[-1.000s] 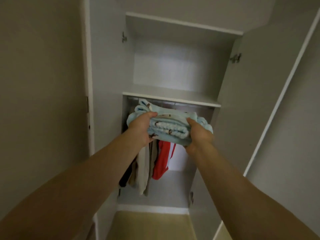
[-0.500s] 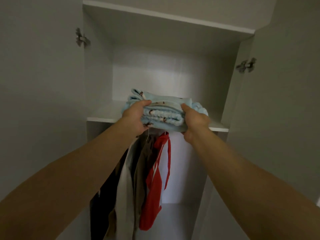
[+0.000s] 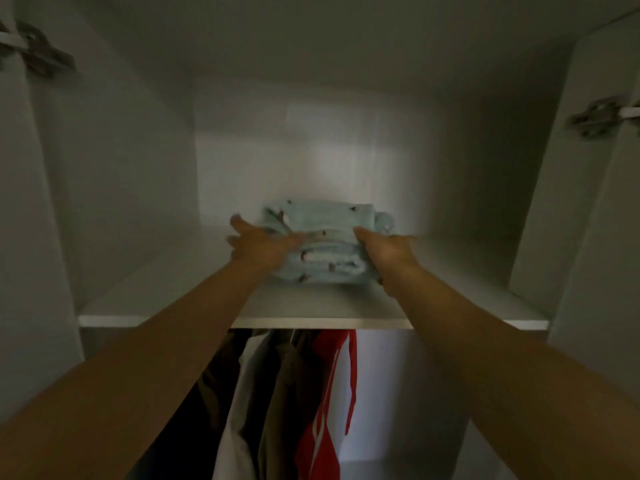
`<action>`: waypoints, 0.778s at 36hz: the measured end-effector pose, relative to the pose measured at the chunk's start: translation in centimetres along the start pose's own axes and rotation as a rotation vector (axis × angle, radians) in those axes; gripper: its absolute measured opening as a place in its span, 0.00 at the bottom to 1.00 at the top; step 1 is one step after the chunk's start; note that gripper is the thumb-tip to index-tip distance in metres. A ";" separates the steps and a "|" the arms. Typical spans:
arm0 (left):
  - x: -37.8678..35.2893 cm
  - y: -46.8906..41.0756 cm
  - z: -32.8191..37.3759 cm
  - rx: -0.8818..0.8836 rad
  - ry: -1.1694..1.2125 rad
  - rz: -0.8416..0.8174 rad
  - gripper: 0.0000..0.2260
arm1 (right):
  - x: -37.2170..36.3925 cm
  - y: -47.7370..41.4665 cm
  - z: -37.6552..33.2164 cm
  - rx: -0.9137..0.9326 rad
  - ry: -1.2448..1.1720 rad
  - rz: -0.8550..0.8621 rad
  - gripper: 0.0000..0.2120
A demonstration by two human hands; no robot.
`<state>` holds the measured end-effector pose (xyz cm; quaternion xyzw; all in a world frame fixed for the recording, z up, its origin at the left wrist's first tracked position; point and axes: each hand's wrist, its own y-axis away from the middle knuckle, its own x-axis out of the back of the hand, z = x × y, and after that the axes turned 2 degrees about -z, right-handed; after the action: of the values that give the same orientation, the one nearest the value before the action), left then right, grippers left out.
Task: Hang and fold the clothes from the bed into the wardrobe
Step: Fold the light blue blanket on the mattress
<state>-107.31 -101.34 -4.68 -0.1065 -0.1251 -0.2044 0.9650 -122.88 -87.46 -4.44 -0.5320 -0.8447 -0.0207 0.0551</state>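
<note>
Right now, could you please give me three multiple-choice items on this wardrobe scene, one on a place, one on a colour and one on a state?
1. Where is the light blue bundle?
A. on the wardrobe floor
B. on the shelf
C. on a hanger

2. What colour is the rightmost hanging garment?
A. red
B. green
C. yellow

3. What state is the bundle in?
A. spread out flat
B. draped over a rail
C. folded in layers

Answers: 1 B, it rests on the white board; 2 A, red cloth shows below the shelf's front edge; 3 C, stacked folds show along its front.
</note>
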 end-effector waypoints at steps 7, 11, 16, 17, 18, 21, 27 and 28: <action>-0.3 -7.5 -3.8 -0.875 -1.073 -0.317 0.38 | -1.3 -3.4 1.5 0.838 1.129 -0.038 0.25; 0.0 -8.5 -3.0 -1.029 -1.171 -0.399 0.50 | -2.7 -2.4 1.3 1.009 1.302 -0.238 0.19; -1.5 -8.7 -3.9 -1.311 -1.268 -0.225 0.41 | -2.8 -3.4 1.2 1.032 1.477 -0.313 0.27; -2.0 -8.9 -4.2 -1.319 -1.283 -0.194 0.41 | -3.1 -3.9 1.2 1.040 1.534 -0.284 0.25; -2.4 -9.1 -4.3 -1.315 -1.307 -0.168 0.41 | -3.5 -4.4 1.2 1.046 1.566 -0.264 0.22; -3.5 -10.1 -4.3 -1.250 -1.379 -0.113 0.41 | -4.9 -6.0 1.2 1.019 1.609 -0.246 0.16; -6.0 -12.7 -3.6 -1.117 -1.530 -0.078 0.39 | -6.9 -9.9 0.9 0.943 1.708 -0.231 0.16; -6.3 -13.2 -3.4 -1.105 -1.545 -0.076 0.39 | -7.2 -10.6 0.9 0.926 1.724 -0.230 0.17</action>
<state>-117.79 -111.70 -7.63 -0.6494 -0.6178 -0.1388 0.4211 -129.39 -98.40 -5.89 -0.1753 -0.4866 -0.0741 0.8526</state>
